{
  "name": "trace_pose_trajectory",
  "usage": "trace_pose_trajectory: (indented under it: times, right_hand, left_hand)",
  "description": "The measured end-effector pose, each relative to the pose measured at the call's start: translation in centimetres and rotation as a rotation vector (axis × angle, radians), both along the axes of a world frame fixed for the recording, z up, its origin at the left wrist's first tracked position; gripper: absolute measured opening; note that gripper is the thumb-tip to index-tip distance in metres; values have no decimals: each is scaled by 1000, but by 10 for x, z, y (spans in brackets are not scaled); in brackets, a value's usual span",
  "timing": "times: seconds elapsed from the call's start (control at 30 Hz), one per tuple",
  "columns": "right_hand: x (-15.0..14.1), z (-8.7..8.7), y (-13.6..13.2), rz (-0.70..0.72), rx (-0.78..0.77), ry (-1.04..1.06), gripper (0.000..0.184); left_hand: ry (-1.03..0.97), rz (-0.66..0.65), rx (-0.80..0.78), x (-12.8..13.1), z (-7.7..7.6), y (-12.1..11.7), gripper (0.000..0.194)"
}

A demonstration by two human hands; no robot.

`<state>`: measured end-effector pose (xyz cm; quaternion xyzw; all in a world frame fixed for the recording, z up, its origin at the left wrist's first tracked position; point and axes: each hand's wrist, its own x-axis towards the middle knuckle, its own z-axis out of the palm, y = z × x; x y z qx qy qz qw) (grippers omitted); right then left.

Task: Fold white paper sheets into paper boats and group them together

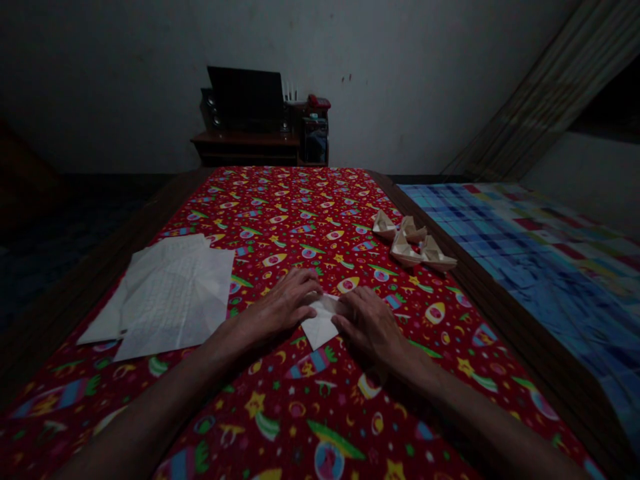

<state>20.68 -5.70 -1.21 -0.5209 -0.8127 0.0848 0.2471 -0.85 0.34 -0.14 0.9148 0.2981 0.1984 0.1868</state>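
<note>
A small folded piece of white paper lies on the red patterned cloth, one pointed corner toward me. My left hand grips its left upper edge, thumb and fingers closed on it. On the opposite side my right hand pinches the paper's right edge, with the thumb on top. The fingers of both hands cover parts of the upper edge. Several folded paper boats sit grouped beyond my right hand. To the left of my left hand lies a stack of loose paper sheets, some with writing.
The red cloth covers a long surface with dark wooden edges. Beyond its far end a desk holds a black monitor, speakers and a red telephone. A blue checked cover spreads at right, below a curtain.
</note>
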Motion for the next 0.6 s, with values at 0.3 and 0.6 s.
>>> trace_pose_trajectory:
  times: [0.3,0.6]
  right_hand:
    - [10,-2,5,18,-137,157,7]
    - [18,-10,6,178,106,53,11]
  left_hand:
    - [140,186,-197,-2,9,4,25]
    - [44,142,-67,-13,-2,1,9]
